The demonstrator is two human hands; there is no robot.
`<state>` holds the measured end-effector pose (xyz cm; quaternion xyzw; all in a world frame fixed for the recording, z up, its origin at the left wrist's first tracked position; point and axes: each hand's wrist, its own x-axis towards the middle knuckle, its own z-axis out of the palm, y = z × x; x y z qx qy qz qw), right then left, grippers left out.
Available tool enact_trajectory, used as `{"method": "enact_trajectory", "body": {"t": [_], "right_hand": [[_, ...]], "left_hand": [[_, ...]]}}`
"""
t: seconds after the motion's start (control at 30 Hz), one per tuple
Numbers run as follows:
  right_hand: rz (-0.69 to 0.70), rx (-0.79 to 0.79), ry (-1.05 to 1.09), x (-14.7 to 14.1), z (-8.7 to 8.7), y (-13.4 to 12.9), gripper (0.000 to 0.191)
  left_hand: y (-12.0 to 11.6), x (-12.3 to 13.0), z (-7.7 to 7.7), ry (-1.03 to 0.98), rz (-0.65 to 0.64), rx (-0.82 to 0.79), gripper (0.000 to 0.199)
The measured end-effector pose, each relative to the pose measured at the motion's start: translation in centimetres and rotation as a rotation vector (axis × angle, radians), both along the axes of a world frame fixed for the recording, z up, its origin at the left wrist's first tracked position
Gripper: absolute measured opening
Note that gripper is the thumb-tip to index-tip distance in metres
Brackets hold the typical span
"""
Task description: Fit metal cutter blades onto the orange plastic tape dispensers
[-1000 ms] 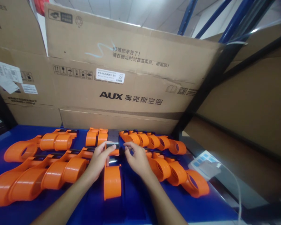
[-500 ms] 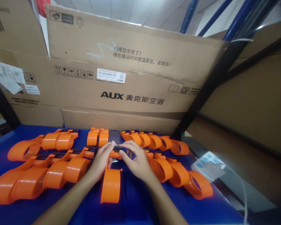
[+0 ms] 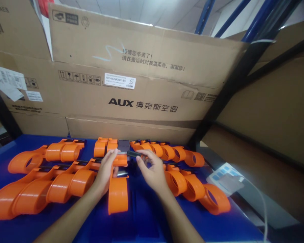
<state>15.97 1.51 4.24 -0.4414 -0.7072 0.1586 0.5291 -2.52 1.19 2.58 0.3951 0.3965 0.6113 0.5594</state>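
Orange holder (image 3: 118, 195) is occupying the scene's near middle, with printed cardboard (image 3: 142, 91) standing far behind and a blue desk (image 3: 147, 212) lying beneath; other orange holders (image 3: 32, 197) are lining the left and right; the left hand (image 3: 106, 168) is holding the first one's far end in its grip, while the right hand (image 3: 152, 170) is pinching a black tube (image 3: 133, 154) in a narrow grip

AUX 奥克斯空调, printed in black on the carton (image 3: 91, 113).
Above it, a white label (image 3: 120, 81) reads KFR-46G/BpR3AES1(B1) and a larger 25 (its finer print is too small). Higher up runs 师傅您辛苦了!请在搬运时对我温柔些,谢谢您! Handling signs (image 3: 79, 77), a glass and an umbrella among them, stand left of the label; a recycling sign (image 3: 85, 22) is near the top-left corner. The far-left stickers (image 3: 16, 78) are unreadable.
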Motion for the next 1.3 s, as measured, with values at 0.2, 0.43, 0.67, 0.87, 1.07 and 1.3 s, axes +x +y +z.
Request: {"method": "enact_trajectory", "body": {"t": [0.2,0.43,0.67,0.87,1.07,1.3], "right_hand": [[-0.043,0.045,-0.225,0.0,-0.7,0.4,0.019],[0.149,0.041,-0.671,-1.8,-1.9,0.6,0.006],[0.042,0.041,-0.63,-1.6,-1.8,0.5,0.017],[-0.017,-0.043,-0.664,-0.6,-1.5,0.3,0.031],[-0.026,-0.073,-0.692,-0.5,-1.6,0.2,0.02],[0.027,-0.029,-0.385,-0.5,-0.8,0.3,0.015]], "left_hand": [[-0.1,-0.1,0.2,-0.069,-0.019,0.043,0.053],[-0.4,0.0,0.3,-0.057,-0.024,0.071,0.052],[-0.6,0.2,0.6,-0.036,-0.012,0.069,0.05],[-0.5,0.1,0.5,-0.015,-0.022,0.052,0.051],[-0.2,0.1,0.2,-0.012,-0.022,0.044,0.051],[0.3,0.1,-0.4,0.056,-0.037,-0.005,0.051]]}}
